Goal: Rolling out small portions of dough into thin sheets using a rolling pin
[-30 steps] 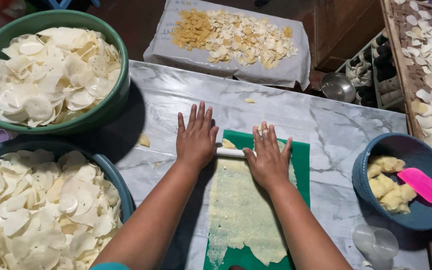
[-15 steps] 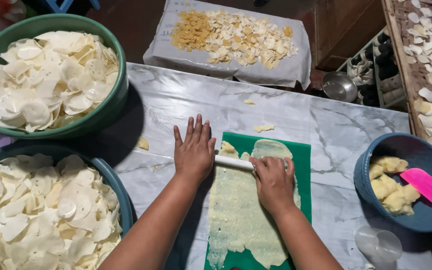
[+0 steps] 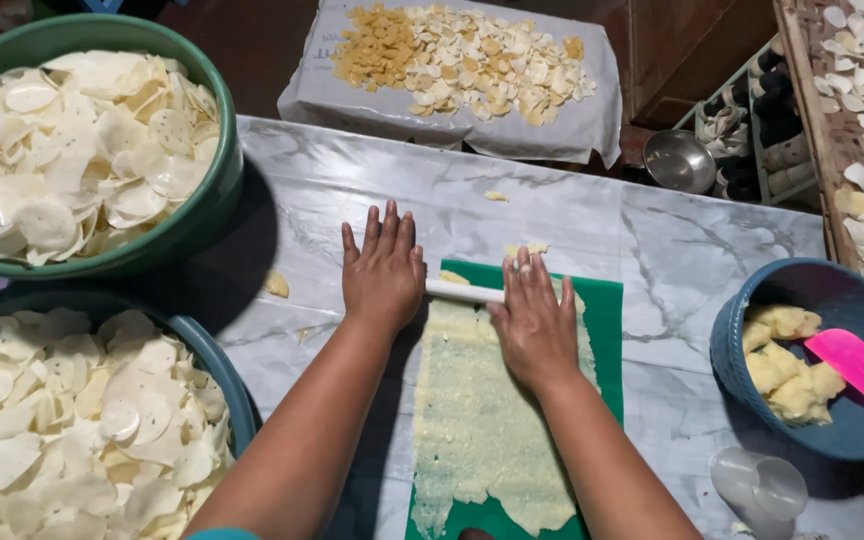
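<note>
Both palms press flat on a thin white rolling pin (image 3: 462, 292) that lies across the far end of a green mat (image 3: 604, 330), the left hand (image 3: 382, 272) on its left end with fingers spread wide and straight, the right hand (image 3: 535, 325) over its right part with fingers stretched forward and close together; neither hand grips, each only bears down. Under and behind the pin a sheet of pale yellow dough (image 3: 482, 420) runs the length of the mat toward the person, thin, pitted and ragged at its edges. The mat sits on a marbled table (image 3: 672, 250), with small scraps of dough just beyond it. To the left stand a green bowl (image 3: 214, 200) and a blue-rimmed bowl (image 3: 227, 385), both heaped with pale round slices; to the right a blue bowl (image 3: 742, 340) holds lumps of dough and a pink spatula (image 3: 857, 365). The sheet looks thin enough that uneven pressure from the two palms could tear it, or push it over the mat's edge onto the table; it may also be sticking to the pin, though the hands hide that contact
</note>
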